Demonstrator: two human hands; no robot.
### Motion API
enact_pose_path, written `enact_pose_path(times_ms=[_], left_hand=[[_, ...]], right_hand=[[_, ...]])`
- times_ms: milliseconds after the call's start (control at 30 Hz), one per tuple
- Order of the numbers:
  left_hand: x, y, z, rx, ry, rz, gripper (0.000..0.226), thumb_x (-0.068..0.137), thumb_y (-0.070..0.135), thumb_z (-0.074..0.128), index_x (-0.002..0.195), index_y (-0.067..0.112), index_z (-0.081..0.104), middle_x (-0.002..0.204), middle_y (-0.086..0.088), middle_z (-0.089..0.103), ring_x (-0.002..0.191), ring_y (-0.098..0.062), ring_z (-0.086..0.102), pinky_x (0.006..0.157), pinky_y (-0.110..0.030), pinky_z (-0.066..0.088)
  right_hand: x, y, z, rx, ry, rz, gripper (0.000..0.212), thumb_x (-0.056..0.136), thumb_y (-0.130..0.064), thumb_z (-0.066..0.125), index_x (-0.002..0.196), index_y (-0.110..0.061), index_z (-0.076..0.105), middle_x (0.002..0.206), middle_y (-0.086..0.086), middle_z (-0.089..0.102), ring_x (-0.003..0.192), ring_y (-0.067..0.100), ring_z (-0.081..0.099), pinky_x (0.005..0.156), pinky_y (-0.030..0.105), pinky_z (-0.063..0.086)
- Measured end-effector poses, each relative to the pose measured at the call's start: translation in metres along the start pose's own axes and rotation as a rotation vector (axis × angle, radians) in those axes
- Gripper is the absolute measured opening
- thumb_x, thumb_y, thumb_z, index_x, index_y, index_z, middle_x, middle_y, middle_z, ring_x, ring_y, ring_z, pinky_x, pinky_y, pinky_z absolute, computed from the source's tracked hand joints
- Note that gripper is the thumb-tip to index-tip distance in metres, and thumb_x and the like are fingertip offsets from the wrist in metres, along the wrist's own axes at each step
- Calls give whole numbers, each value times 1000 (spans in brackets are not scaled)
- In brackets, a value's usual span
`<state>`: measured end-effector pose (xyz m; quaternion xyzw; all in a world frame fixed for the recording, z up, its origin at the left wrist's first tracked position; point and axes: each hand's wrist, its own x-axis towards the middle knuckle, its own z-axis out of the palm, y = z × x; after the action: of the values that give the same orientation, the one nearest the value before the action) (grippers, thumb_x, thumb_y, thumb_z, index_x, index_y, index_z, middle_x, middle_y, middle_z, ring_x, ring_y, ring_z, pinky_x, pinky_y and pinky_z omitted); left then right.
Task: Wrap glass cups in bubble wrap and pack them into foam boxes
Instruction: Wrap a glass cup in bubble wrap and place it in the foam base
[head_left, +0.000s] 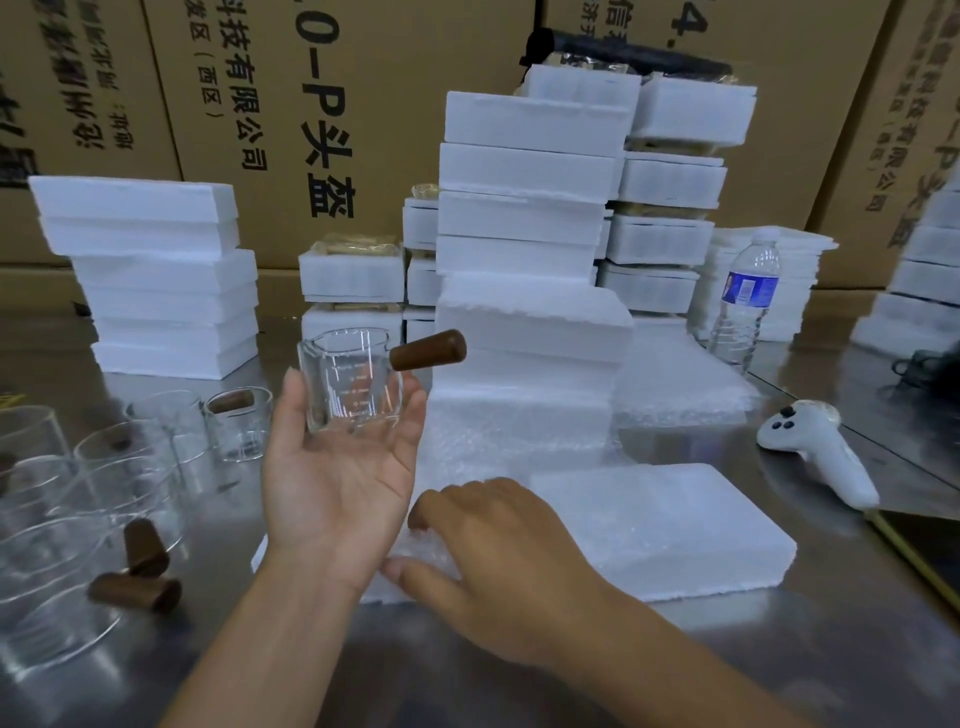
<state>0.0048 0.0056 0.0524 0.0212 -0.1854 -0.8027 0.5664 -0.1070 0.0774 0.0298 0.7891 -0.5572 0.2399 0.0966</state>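
My left hand (337, 478) is raised palm up and holds a clear glass cup (350, 382) with a brown wooden handle that sticks out to the right. The cup has printed measure marks and stands upright in my fingers. Lower down, my right hand (498, 561) lies palm down on a sheet of bubble wrap (467, 447) in front of me, its fingers pinching the sheet's near edge. A flat white foam box (670, 530) lies just right of that hand. Several more glass cups (93, 493) with wooden handles sit on the metal table at the left.
Tall stacks of white foam boxes (524, 208) stand behind the wrap, and another stack (156, 275) stands at the back left. A water bottle (748, 301) and a white hand controller (815, 452) sit at the right. Cardboard cartons (322, 104) wall off the back.
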Motion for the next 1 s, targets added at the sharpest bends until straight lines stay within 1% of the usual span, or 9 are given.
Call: enact_pose_path(times_ms=[100,167,300,400,533,667,800,900,1000], left_hand=[[1,-1,-1,13,-2,-20,51,82,44,62,117,7,56,94,-10,68,85,-23,68,74,-32,58],[1,-3,-1,37,-1,-31,53,79,44,63,118,7,56,96,-12,67,84,-24,67,75,-32,58],[-1,-8,1,146,-7,-38,47,78,44,65,110,10,63,98,-12,69,83,-23,68,69,-30,57],[-4,-12,5,306,-15,-37,38,70,41,69,98,15,68,101,-10,69,85,-24,69,68,-30,57],[-9,-17,7,469,-33,-17,35,69,38,67,99,20,68,98,-5,71,88,-23,70,69,-33,57],[-11,-22,5,599,-102,-19,32,73,32,73,102,23,65,98,-3,72,91,-22,70,73,-33,58],[-12,-25,1,759,-123,-15,51,71,37,69,120,24,59,109,-1,70,98,-22,69,82,-34,57],[-13,-27,0,829,-96,-27,82,63,42,83,135,21,49,118,1,68,102,-18,68,85,-34,56],[-15,-30,1,1120,-76,-63,106,53,63,68,146,29,32,133,13,56,106,-2,63,91,-27,52]], right_hand=[[-4,3,-2,59,-5,35,58,85,-67,37,121,-25,55,117,-4,62,104,15,53,89,30,34],[-8,9,-9,107,73,94,65,80,-73,32,125,-31,54,120,-11,61,109,9,51,88,21,31],[-12,32,-21,255,355,283,46,83,-67,38,125,-48,37,105,-28,54,100,-4,51,83,11,32],[-11,46,-25,364,484,376,44,85,-62,40,125,-51,26,108,-29,48,104,-7,48,83,8,32],[-10,51,-24,241,380,307,37,90,-54,37,126,-45,38,111,-30,42,102,-10,43,90,14,31],[-10,50,-25,189,292,203,33,94,-42,37,117,-30,57,101,-26,52,97,-5,44,87,20,38],[-10,54,-26,167,219,156,11,96,-31,43,97,-34,53,78,-31,44,81,-6,42,71,14,32],[-9,59,-30,84,283,162,17,96,-25,44,98,-22,60,80,-23,48,75,4,42,70,25,36],[-9,68,-34,64,416,231,15,96,-17,49,101,-16,62,87,-15,54,77,12,51,74,34,41]])
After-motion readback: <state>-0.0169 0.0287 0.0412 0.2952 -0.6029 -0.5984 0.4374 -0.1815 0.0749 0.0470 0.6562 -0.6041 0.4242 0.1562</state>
